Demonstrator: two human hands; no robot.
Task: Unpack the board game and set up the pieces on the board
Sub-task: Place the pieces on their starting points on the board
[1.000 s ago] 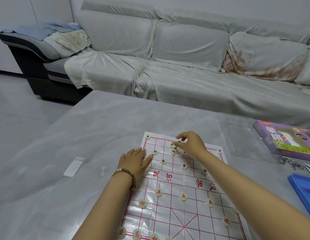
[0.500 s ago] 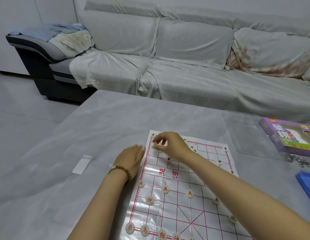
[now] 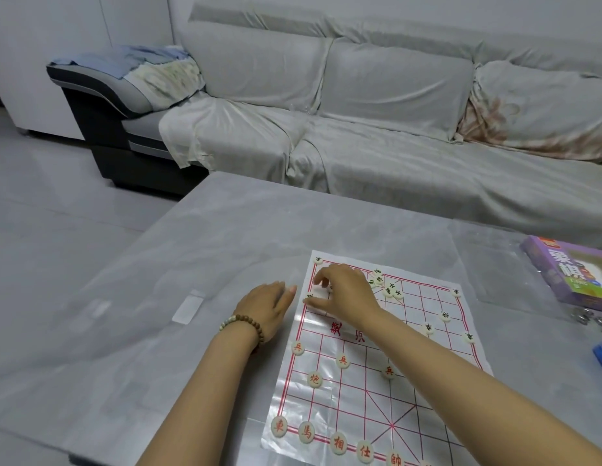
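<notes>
Here, the left hand (image 3: 267,306) is lying flat, fingers straight, on the table (image 3: 225,237) just beside the left edge of the board (image 3: 360,398). The right hand (image 3: 343,292) is reaching over the board's far-left part, fingers curling down over a pale piece (image 3: 329,288); whether they are gripping it cannot be told. Red pieces (image 3: 342,361) are sitting on the near rows, black pieces (image 3: 390,289) are clustering near the far edge, and the purple box (image 3: 575,274) is lying at the right.

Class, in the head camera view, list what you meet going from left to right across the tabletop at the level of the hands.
In order: white slip → left hand → right hand, pinching a piece → cluster of black pieces → purple game box.
</notes>
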